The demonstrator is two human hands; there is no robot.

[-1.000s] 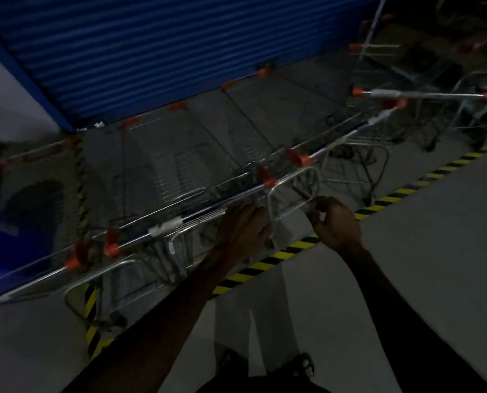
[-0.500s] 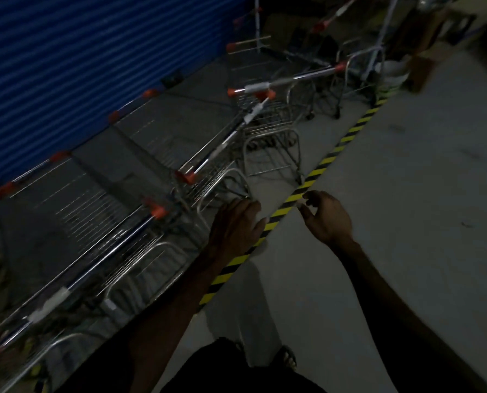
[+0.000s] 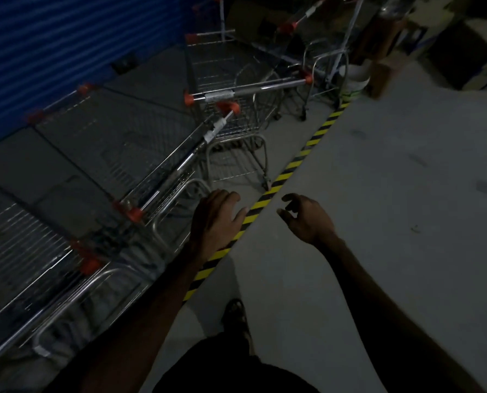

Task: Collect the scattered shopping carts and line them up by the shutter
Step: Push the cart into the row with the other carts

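A yellow-and-black striped hazard tape line (image 3: pixel 290 165) runs diagonally across the grey concrete floor (image 3: pixel 392 194). Near its far end stands a white plastic bucket (image 3: pixel 354 80), with a brown cardboard box (image 3: pixel 380 78) just beside it.

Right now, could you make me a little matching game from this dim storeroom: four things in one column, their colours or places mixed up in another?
Things:
1. shutter
2. floor tape
3. cart handle caps
4. bucket

Descriptions:
A. yellow and black stripes
B. pale, standing at the far end of the tape
C. blue, ribbed, on the left
D. orange-red

Pairs: 1-C, 2-A, 3-D, 4-B
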